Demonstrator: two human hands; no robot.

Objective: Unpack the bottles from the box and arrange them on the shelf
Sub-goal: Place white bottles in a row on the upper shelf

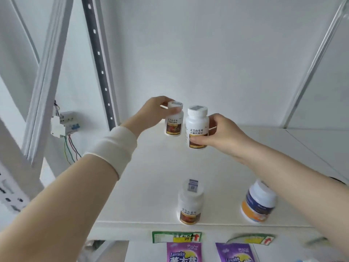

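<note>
Fingers (174,110) of left hand (151,112) curl round the farther bottle (173,126); right hand (224,133) wraps the nearer bottle (197,124) beside it.

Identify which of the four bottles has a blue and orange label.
The front-right bottle, standing on the shelf; the other three have white labels with brown pictures.

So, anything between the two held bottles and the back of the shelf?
Nothing visible. The left hand grips the left bottle, the right hand the right bottle, both above bare shelf by the back wall. The front white bottle and blue-label bottle stand near the front edge, clear of the path.
</note>
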